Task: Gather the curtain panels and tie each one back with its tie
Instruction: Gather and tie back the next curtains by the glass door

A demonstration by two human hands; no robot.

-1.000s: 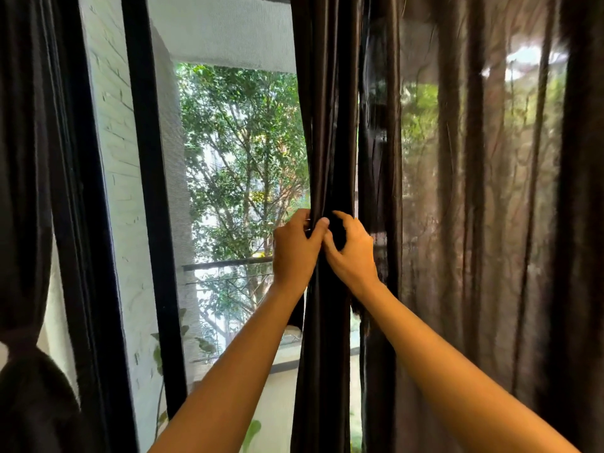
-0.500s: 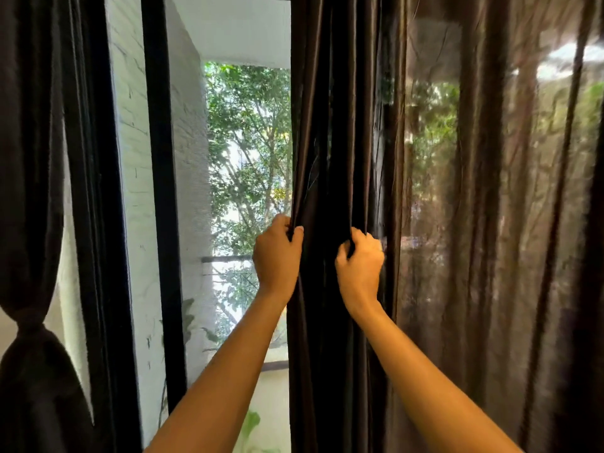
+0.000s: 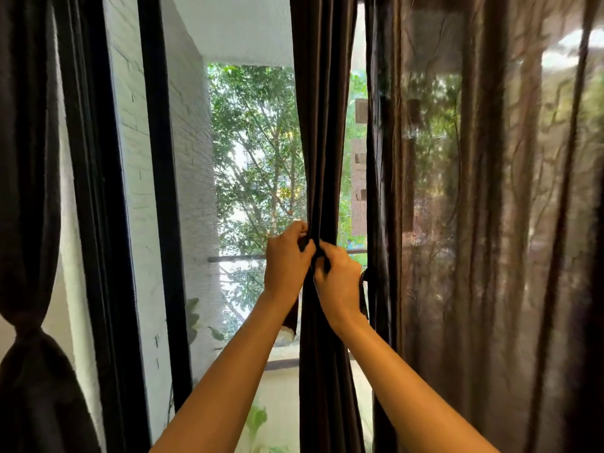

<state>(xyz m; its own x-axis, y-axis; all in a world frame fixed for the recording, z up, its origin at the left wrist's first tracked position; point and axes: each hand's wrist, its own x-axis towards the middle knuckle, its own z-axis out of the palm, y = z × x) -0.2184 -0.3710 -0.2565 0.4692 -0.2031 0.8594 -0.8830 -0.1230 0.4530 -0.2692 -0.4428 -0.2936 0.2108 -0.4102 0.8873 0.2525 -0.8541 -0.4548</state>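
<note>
A dark brown curtain panel (image 3: 322, 142) hangs gathered into a narrow bunch at the middle of the window. My left hand (image 3: 286, 261) and my right hand (image 3: 338, 277) meet at its front at waist height, both pinching a dark tie (image 3: 362, 289) wrapped round the bunch. One end of the tie hangs below my left wrist, another by my right wrist. At the far left a second dark panel (image 3: 29, 191) is cinched in by its own tie (image 3: 27, 323).
A sheer brown curtain (image 3: 490, 207) hangs loose over the right half of the window. A black window frame (image 3: 163, 191) stands left of the bunch, with a white brick wall (image 3: 192, 158), a balcony rail and trees outside.
My hands were apart on the edges of the bunch half a second ago; now they have come together at its front. The bunch is narrower, with a gap of glass to its right.
</note>
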